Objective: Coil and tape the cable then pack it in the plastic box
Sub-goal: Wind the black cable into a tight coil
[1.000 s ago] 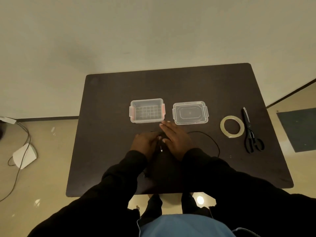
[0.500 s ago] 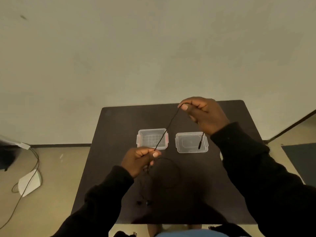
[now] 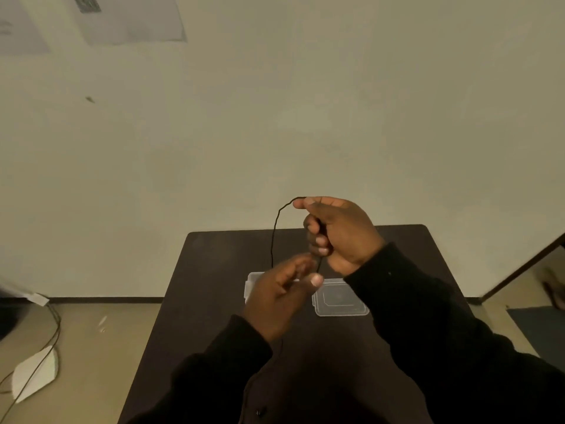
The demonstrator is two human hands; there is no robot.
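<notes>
A thin black cable (image 3: 274, 232) arcs in the air above the dark table (image 3: 214, 270). My right hand (image 3: 339, 232) is closed around one part of it, thumb and forefinger pinching the top of the loop. Just below, my left hand (image 3: 282, 293) pinches the cable where the loop comes down; the rest hangs toward my lap. The clear plastic box (image 3: 251, 284) is mostly hidden behind my left hand. Its clear lid (image 3: 339, 301) lies to the right of it on the table. Tape and scissors are out of sight behind my right sleeve.
A plain wall rises behind the table. On the floor at the left lie a white device (image 3: 33, 373) and a dark cord (image 3: 53, 328). A dark mat (image 3: 541, 328) lies on the floor at the right.
My hands lifted the cable off the table, stretched it apart, then came close together, with a loop now standing between them. The camera has tilted up toward the wall.
</notes>
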